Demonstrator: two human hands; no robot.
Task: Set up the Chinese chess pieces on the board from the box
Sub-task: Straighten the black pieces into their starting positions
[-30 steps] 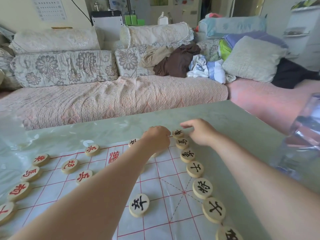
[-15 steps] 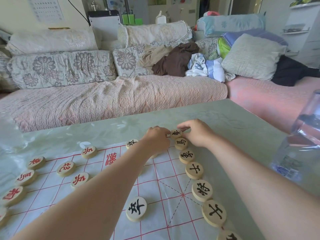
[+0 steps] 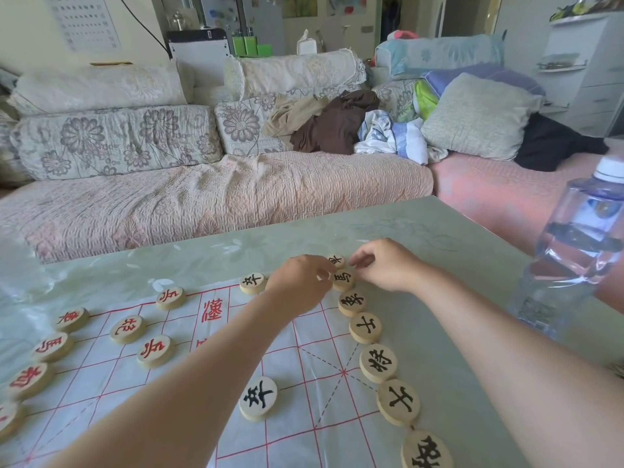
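**Two at the far corner: left grip [image 3: 300,285] and right grip [image 3: 388,265]**

A quilted sofa [image 3: 216,197] runs behind the pale green surface [image 3: 422,238]. The board [image 3: 314,332], a sheet with a red grid, lies flat on it, and a water bottle [image 3: 574,258] stands to its right. My left grip is curled, fingertips against the second black piece [image 3: 343,280] of the row; whether it pinches I cannot tell. My right grip is loosely curled just beside the end piece [image 3: 336,261], holding nothing. Other black pieces [image 3: 365,327] line the board's right edge; red pieces [image 3: 156,351] sit on the left.
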